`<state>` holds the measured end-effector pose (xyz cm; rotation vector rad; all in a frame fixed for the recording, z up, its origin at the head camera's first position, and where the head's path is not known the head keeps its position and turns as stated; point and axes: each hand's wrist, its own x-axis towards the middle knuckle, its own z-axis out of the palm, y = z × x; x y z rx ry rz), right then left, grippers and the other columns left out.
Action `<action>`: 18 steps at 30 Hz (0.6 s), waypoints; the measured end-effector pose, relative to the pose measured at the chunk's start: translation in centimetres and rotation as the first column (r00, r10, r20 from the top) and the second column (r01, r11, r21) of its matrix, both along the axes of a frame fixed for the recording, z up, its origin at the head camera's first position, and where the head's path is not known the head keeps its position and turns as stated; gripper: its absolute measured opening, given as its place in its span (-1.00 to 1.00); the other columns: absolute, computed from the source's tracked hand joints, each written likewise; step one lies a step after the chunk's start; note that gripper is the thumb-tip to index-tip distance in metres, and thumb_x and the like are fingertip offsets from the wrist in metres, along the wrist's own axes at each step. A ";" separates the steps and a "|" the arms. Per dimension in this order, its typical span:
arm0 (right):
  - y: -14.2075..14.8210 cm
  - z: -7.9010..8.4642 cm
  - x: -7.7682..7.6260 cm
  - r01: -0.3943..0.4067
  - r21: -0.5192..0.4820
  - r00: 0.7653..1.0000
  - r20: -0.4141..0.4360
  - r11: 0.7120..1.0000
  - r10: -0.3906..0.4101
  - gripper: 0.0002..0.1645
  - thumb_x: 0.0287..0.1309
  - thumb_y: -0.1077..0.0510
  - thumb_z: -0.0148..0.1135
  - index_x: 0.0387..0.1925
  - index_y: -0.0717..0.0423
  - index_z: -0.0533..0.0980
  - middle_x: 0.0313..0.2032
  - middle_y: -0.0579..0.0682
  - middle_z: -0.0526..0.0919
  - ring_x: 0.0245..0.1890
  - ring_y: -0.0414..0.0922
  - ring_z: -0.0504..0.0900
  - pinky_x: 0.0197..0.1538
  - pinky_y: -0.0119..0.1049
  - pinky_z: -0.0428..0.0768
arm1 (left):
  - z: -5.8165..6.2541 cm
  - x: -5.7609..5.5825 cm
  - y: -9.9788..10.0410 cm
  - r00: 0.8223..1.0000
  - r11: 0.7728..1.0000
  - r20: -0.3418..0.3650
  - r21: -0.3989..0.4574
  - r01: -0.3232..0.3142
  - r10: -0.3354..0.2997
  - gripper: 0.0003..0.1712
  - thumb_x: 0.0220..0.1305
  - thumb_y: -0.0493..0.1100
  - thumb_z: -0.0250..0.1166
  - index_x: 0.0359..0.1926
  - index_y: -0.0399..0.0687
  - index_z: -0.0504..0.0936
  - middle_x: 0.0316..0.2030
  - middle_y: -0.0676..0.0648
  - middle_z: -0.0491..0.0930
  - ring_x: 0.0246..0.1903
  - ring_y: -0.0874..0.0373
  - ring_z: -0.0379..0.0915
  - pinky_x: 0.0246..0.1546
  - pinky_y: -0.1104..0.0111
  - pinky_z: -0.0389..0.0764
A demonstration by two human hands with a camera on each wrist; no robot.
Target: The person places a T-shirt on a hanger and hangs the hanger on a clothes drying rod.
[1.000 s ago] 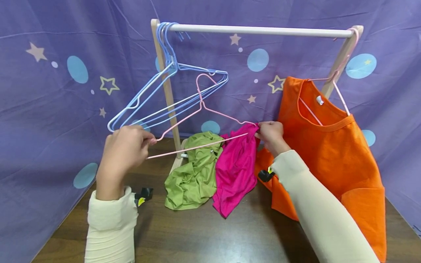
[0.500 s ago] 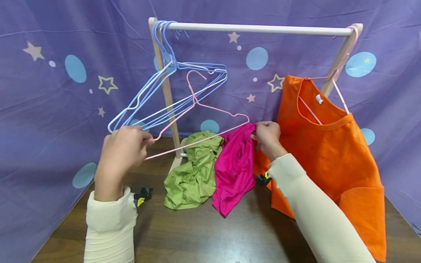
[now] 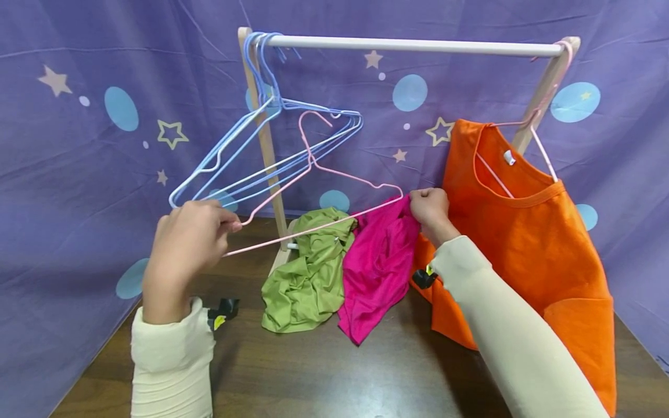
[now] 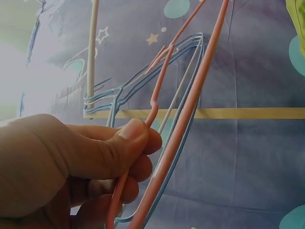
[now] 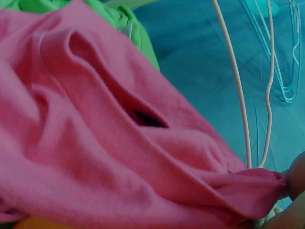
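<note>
My left hand point(image 3: 188, 252) pinches the left end of a pink wire hanger point(image 3: 310, 159) between thumb and fingers. The left wrist view shows the thumb point(image 4: 132, 131) pressed on the hanger's upper wire. A magenta knit garment point(image 3: 378, 261) hangs partly lifted from my right hand point(image 3: 431, 212), which grips its top corner. The hanger's right end lies right at that corner, overlapping the cloth in the head view. From the right wrist, a ribbed band point(image 5: 124, 138) with a gap along it shows, and the hanger wires point(image 5: 238, 90) run down to the cloth beside my fingertips.
Several blue and white hangers point(image 3: 230, 145) hang at the left of the rack's white rail point(image 3: 407, 46). An orange shirt point(image 3: 522, 249) hangs on another pink hanger at the right. A crumpled green garment point(image 3: 308, 284) lies on the dark wooden table point(image 3: 313, 377).
The pink hanger's right end, covered by the magenta cloth one second ago, now shows in full. Its hook has shifted slightly left, and my right hand moved a little left, then back right.
</note>
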<state>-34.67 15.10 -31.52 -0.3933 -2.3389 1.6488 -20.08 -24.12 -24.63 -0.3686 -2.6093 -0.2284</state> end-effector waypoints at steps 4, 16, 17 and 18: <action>0.2 -0.1 -0.2 0.007 0.070 1.000 -0.018 0.998 -0.005 -0.68 0.37 0.13 0.09 -0.39 0.24 0.65 -0.37 0.01 0.52 -0.26 -0.07 0.44 -0.47 -0.39 0.44 | 0.1 0.2 -0.1 1.000 1.000 0.022 -0.006 -0.002 0.002 -0.90 0.27 -0.19 0.40 -0.27 0.01 0.84 -0.40 -0.04 0.68 -0.45 -0.27 0.58 -0.56 -0.15 0.47; -0.2 -0.2 -0.1 0.050 0.087 0.999 -0.013 0.995 -0.049 -0.53 0.26 0.20 0.02 -0.79 0.01 0.37 -0.63 -0.05 0.32 -0.42 -0.04 0.36 -0.58 -0.33 0.31 | 0.0 0.2 0.9 0.998 0.999 0.036 -0.018 0.047 -0.046 -0.90 0.27 -0.17 0.39 -0.30 0.03 0.84 -0.45 -0.02 0.67 -0.46 -0.11 0.59 -0.50 -0.14 0.51; -0.3 -0.2 0.0 0.056 0.087 0.998 -0.016 0.995 -0.055 -0.53 0.28 0.19 0.02 -0.79 0.02 0.37 -0.62 -0.04 0.33 -0.40 -0.03 0.36 -0.55 -0.31 0.32 | 0.0 0.2 1.2 0.998 0.998 0.037 -0.020 0.054 -0.053 -0.90 0.28 -0.17 0.39 -0.30 0.02 0.84 -0.47 -0.01 0.66 -0.46 -0.10 0.58 -0.49 -0.14 0.51; -0.5 -0.2 0.1 0.063 0.087 0.998 -0.018 0.994 -0.062 -0.53 0.29 0.18 0.01 -0.77 0.03 0.38 -0.60 -0.03 0.34 -0.39 -0.03 0.36 -0.52 -0.30 0.33 | 0.0 0.3 1.4 0.998 0.998 0.037 -0.023 0.058 -0.057 -0.89 0.28 -0.17 0.38 -0.31 0.01 0.84 -0.48 -0.01 0.65 -0.47 -0.10 0.58 -0.49 -0.14 0.51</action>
